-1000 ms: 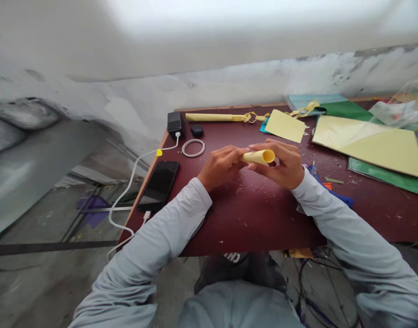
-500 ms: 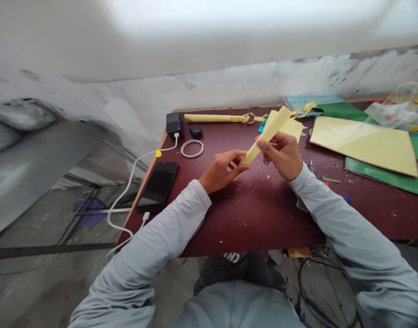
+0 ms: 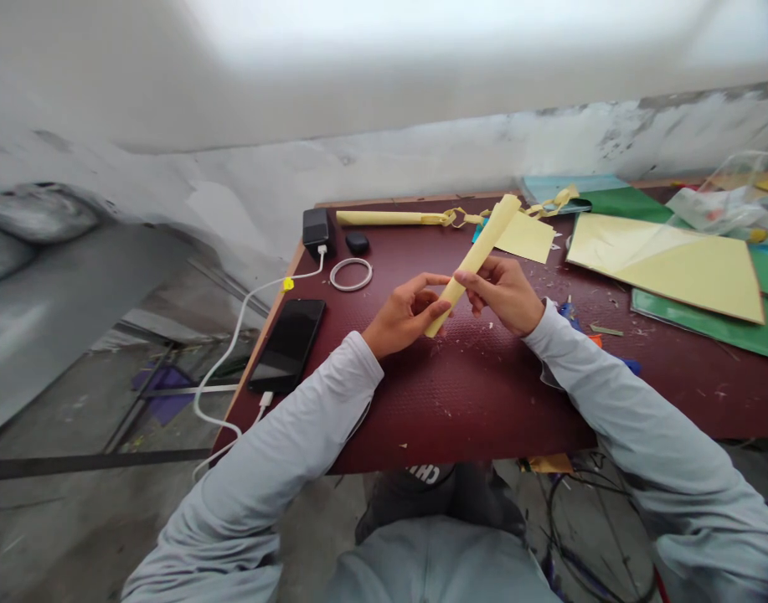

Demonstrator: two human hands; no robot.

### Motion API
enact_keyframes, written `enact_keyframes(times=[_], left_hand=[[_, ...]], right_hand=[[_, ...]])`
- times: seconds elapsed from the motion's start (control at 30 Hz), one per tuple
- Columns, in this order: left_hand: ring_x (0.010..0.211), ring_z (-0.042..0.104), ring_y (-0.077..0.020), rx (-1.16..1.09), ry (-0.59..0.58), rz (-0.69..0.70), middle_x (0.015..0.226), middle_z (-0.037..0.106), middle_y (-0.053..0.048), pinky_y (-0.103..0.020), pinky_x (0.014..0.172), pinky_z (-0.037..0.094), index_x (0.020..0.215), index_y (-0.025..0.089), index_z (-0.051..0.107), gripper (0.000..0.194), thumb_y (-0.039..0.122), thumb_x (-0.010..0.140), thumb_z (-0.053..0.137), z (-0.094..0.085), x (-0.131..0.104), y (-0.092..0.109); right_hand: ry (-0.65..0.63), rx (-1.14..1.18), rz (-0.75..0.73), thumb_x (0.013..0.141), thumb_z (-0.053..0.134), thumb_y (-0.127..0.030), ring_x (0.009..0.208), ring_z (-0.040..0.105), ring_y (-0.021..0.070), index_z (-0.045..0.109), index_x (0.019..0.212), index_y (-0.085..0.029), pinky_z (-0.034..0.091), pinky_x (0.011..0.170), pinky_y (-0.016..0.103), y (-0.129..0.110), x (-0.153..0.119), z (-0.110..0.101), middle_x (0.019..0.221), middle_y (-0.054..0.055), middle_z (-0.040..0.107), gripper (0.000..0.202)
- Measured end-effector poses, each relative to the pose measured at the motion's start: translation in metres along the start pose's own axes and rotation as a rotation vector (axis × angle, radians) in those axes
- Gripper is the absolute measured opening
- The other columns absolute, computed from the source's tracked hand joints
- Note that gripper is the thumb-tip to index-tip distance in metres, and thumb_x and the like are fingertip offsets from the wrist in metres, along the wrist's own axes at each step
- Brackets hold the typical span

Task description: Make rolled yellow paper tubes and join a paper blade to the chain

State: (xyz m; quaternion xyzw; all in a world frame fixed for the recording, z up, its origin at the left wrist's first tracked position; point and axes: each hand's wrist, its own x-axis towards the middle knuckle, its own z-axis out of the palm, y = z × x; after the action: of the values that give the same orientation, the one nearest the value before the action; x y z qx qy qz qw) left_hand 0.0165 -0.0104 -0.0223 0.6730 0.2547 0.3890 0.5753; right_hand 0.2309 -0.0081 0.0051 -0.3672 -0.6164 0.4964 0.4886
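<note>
A rolled tube of pale yellow paper slants up and away to the right above the dark red table. My left hand pinches its lower end between thumb and fingers. Higher on the tube, near its middle, my right hand grips it with the thumb pressed on the near face. Behind lies a second yellow paper roll, its right end joined to a paper chain. A small yellow paper sheet lies just beyond my right hand.
On the left are a phone with a white cable, a black charger, a small black object and a white ring. Large yellow sheets, green sheets and a clear plastic bag cover the right. A blue tool sits beside my right sleeve.
The yellow tube looks more tightly rolled and stands steeper, its upper end shifted left. My right hand has moved left and slightly down along it; my left hand keeps its lower end.
</note>
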Motion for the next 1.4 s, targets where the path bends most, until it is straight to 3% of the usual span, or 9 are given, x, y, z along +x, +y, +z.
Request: enact_keyframes(times=[0.17,0.33,0.43,0.6,0.77,0.9,1.2,1.4], left_hand=[[0.063,0.075,-0.0155,-0.067,-0.011,-0.017,0.097,0.074,-0.007,-0.026,0.057,0.064,0.146,0.020,0.044,0.063,0.044,0.095,0.074,0.003,0.000,0.003],[0.082,0.080,-0.0204,-0.054,-0.032,0.020,0.108,0.073,-0.010,-0.030,0.070,0.068,0.147,0.022,0.047,0.060,0.039,0.097,0.073,0.002,0.000,0.001],[0.090,0.081,-0.0225,-0.044,-0.078,0.025,0.111,0.071,-0.009,-0.031,0.074,0.069,0.148,0.025,0.049,0.057,0.039,0.098,0.072,0.003,-0.001,0.001],[0.088,0.079,-0.0189,-0.042,-0.086,0.069,0.105,0.071,-0.005,-0.033,0.079,0.069,0.144,0.026,0.054,0.050,0.038,0.099,0.070,0.005,-0.002,0.001],[0.075,0.074,-0.0128,-0.018,0.006,0.080,0.100,0.068,-0.004,-0.028,0.074,0.065,0.149,0.024,0.051,0.061,0.035,0.095,0.076,0.002,0.001,-0.001],[0.073,0.071,-0.0105,0.006,0.042,0.063,0.097,0.067,-0.003,-0.025,0.072,0.062,0.147,0.021,0.053,0.059,0.036,0.094,0.076,0.002,0.001,0.000],[0.082,0.077,-0.0160,-0.077,0.027,0.060,0.104,0.072,-0.006,-0.030,0.079,0.067,0.150,0.021,0.049,0.061,0.035,0.096,0.075,0.012,-0.002,0.006],[0.075,0.073,-0.0123,-0.029,0.038,0.060,0.098,0.068,-0.003,-0.027,0.073,0.064,0.149,0.021,0.051,0.062,0.032,0.094,0.077,0.010,-0.002,0.005]], right_hand=[[0.072,0.102,0.028,0.088,0.079,-0.055,0.044,0.048,0.0060,0.063,0.087,-0.018,0.048,0.037,0.022,-0.004,0.002,-0.001,0.064,-0.004,0.057,0.040],[0.184,0.136,0.035,0.088,0.079,-0.051,0.042,0.044,0.0059,0.064,0.087,-0.018,0.044,0.036,0.021,-0.007,0.004,-0.007,0.060,-0.005,0.056,0.036],[0.160,0.118,0.068,0.086,0.082,-0.050,0.044,0.046,0.0060,0.067,0.091,-0.017,0.044,0.036,0.020,-0.005,0.004,-0.008,0.063,-0.004,0.057,0.036],[0.059,0.076,0.100,0.081,0.086,-0.049,0.044,0.049,0.0066,0.066,0.085,-0.016,0.046,0.035,0.021,-0.002,0.003,-0.006,0.062,-0.004,0.055,0.039],[0.105,0.095,0.078,0.082,0.084,-0.052,0.047,0.052,0.0067,0.068,0.096,-0.017,0.050,0.038,0.021,-0.006,0.003,-0.007,0.071,-0.002,0.061,0.041],[0.158,0.072,0.026,0.083,0.084,-0.051,0.050,0.053,0.0062,0.071,0.099,-0.017,0.050,0.040,0.020,-0.008,0.003,-0.009,0.072,-0.002,0.060,0.041],[-0.072,0.009,0.179,0.076,0.089,-0.050,0.054,0.052,0.0078,0.071,0.088,-0.014,0.049,0.041,0.020,-0.004,-0.003,0.000,0.069,0.000,0.061,0.042],[0.116,0.089,0.154,0.079,0.087,-0.046,0.049,0.048,0.0071,0.069,0.085,-0.016,0.044,0.038,0.020,-0.013,0.002,-0.008,0.065,-0.002,0.057,0.036]])
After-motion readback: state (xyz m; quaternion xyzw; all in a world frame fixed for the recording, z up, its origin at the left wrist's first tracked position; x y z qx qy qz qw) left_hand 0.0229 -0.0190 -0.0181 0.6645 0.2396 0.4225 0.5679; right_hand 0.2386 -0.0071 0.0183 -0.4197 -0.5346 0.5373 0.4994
